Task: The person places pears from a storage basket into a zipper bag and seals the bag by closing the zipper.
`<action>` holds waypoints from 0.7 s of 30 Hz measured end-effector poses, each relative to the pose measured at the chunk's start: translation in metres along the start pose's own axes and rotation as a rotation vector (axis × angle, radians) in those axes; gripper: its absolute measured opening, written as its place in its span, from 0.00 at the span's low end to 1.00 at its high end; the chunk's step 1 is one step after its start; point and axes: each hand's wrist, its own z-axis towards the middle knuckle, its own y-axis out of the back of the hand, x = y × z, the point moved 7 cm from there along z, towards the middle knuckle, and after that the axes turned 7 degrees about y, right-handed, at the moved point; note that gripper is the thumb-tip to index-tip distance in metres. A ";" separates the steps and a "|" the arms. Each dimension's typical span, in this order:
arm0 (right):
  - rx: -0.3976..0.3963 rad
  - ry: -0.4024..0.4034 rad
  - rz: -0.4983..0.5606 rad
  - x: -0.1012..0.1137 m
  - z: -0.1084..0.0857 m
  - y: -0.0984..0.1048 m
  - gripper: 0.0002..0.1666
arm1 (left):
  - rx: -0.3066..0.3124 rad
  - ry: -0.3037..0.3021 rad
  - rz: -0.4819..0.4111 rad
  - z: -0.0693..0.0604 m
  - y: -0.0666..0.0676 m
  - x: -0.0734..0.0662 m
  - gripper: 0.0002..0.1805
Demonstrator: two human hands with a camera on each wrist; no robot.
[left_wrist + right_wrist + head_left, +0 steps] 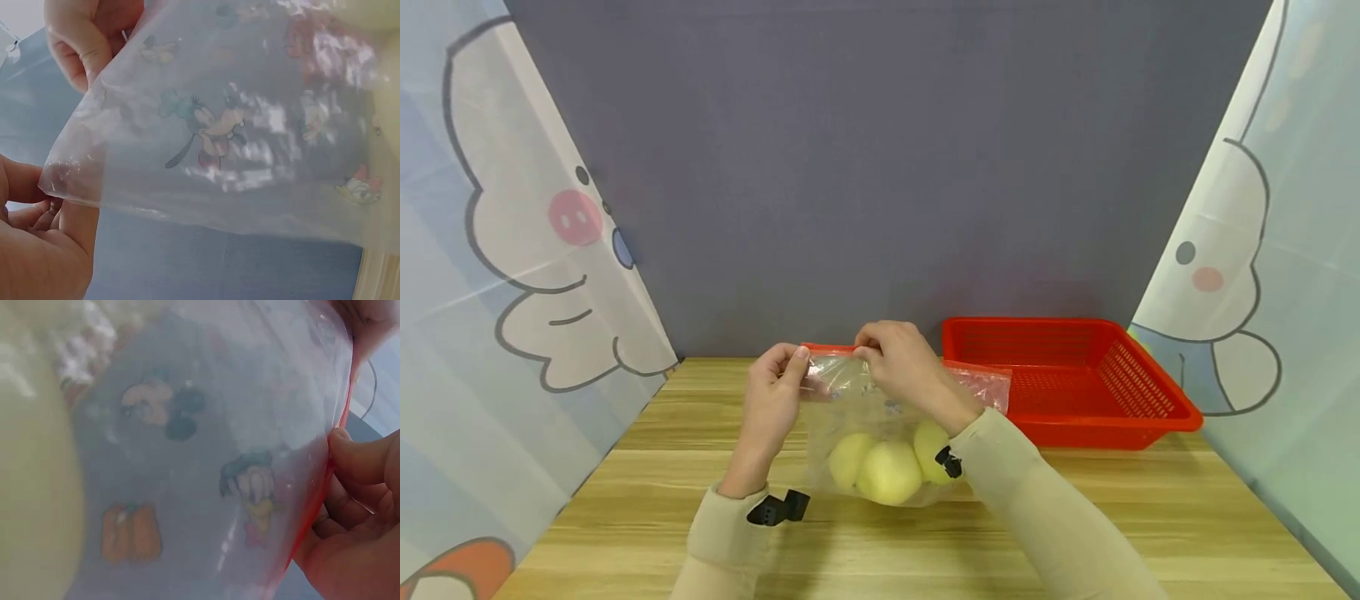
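Note:
A clear plastic zip bag point(868, 412) with a red strip point(829, 348) along its top edge hangs upright above the table, with pale yellow round fruits point(889, 473) at its bottom. My left hand point(775, 385) pinches the bag's top left corner between thumb and fingers. Further along, near the middle of the red edge, my right hand point(906, 362) pinches the strip. In the left wrist view, cartoon figures point(209, 131) are printed on the bag. The right wrist view has the thumb of my right hand point(365, 500) pressed against the red edge.
A red plastic basket point(1108, 432) with slotted sides stands behind the bag to the right. The wood-grain table point(647, 508) ends at a grey backdrop point(880, 183). Cartoon-printed curtains point(512, 333) flank both sides.

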 end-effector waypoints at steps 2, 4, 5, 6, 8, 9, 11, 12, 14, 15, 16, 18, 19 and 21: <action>-0.003 -0.006 0.005 -0.002 -0.001 0.002 0.06 | -0.010 -0.007 0.000 0.000 0.002 0.000 0.13; -0.007 -0.013 0.009 -0.005 -0.001 0.004 0.06 | -0.017 -0.014 0.003 0.000 0.003 0.000 0.13; -0.010 -0.015 0.007 -0.005 -0.001 0.005 0.06 | -0.017 -0.016 0.002 0.001 0.003 0.001 0.13; -0.011 -0.019 0.009 -0.006 -0.002 0.006 0.06 | -0.017 -0.018 0.000 0.001 0.003 0.001 0.13; -0.015 -0.026 0.004 -0.008 -0.002 0.007 0.06 | -0.022 -0.021 -0.004 0.001 0.004 0.001 0.13; -0.015 -0.030 0.004 -0.008 -0.002 0.007 0.06 | -0.025 -0.023 -0.007 0.002 0.004 0.001 0.13; -0.015 -0.036 0.002 -0.009 -0.003 0.008 0.06 | -0.032 -0.029 -0.004 0.002 0.005 0.001 0.13; -0.013 -0.040 0.001 -0.010 -0.003 0.009 0.06 | -0.036 -0.035 0.000 0.002 0.005 0.001 0.13; -0.016 -0.040 -0.006 -0.011 -0.004 0.010 0.06 | -0.042 -0.045 0.005 0.002 0.006 0.002 0.13; -0.018 -0.039 -0.008 -0.012 -0.004 0.011 0.06 | -0.044 -0.050 0.006 0.003 0.007 0.002 0.13; -0.021 -0.036 -0.013 -0.012 -0.005 0.011 0.06 | -0.047 -0.052 0.010 0.003 0.007 0.002 0.13; -0.026 -0.033 -0.023 -0.014 -0.006 0.013 0.06 | -0.052 -0.056 0.013 0.004 0.009 0.003 0.13; -0.028 -0.033 -0.025 -0.015 -0.006 0.014 0.06 | -0.054 -0.056 0.013 0.004 0.009 0.003 0.14; -0.030 -0.031 -0.031 -0.016 -0.007 0.015 0.06 | -0.057 -0.056 0.013 0.005 0.010 0.004 0.14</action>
